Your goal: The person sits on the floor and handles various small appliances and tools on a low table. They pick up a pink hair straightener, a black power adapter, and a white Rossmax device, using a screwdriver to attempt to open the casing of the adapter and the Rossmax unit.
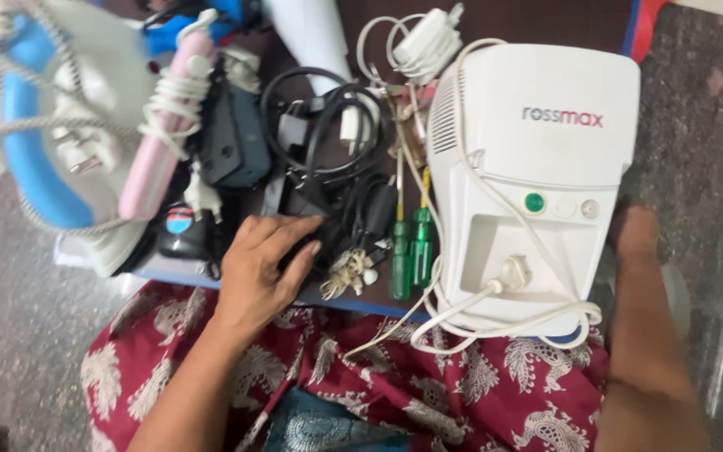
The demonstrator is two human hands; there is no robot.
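My left hand (263, 268) rests palm down on a pile of black cables and adapters (336, 159), its fingers curled over a dark object whose kind I cannot tell. My right hand (634, 233) lies against the right side of a white boxy machine (537, 167) that has a green button and a white power cord (495, 310) wound around it; the fingers are hidden behind the machine. Two green-handled screwdrivers (409, 251) lie between the cable pile and the machine.
A white and blue clothes iron (52, 125) with a braided cord lies at the left, beside a pink device (161, 142) wrapped in white cable. A white charger with cord (424, 38) sits at the top. Red patterned cloth (462, 385) covers my lap. The floor is grey stone.
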